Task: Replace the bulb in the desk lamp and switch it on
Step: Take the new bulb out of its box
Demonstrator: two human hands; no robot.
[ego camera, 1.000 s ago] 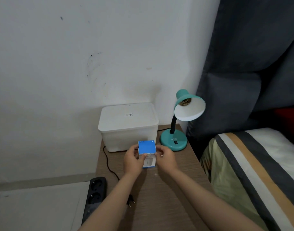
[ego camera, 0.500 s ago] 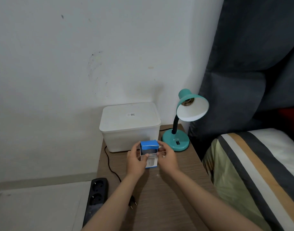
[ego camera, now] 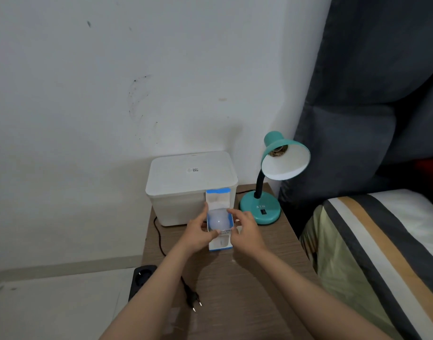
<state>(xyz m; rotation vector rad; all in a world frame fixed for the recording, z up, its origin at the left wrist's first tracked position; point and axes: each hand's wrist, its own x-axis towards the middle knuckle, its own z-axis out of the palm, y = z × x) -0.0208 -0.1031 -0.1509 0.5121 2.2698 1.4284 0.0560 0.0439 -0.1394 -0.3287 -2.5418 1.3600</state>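
One wood-grain bedside table (ego camera: 247,285) between white wall (ego camera: 112,94) and striped bed (ego camera: 382,241).

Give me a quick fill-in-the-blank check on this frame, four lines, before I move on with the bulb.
1. The flap of the bulb box is ____, so the white bulb shows inside.
2. The lamp shade's socket holds ____ bulb.
3. The loose plug lies on the ____.
4. The box is held by the ____ hand, while the right hand reaches for the bulb.

Missing words: open; no; table; left
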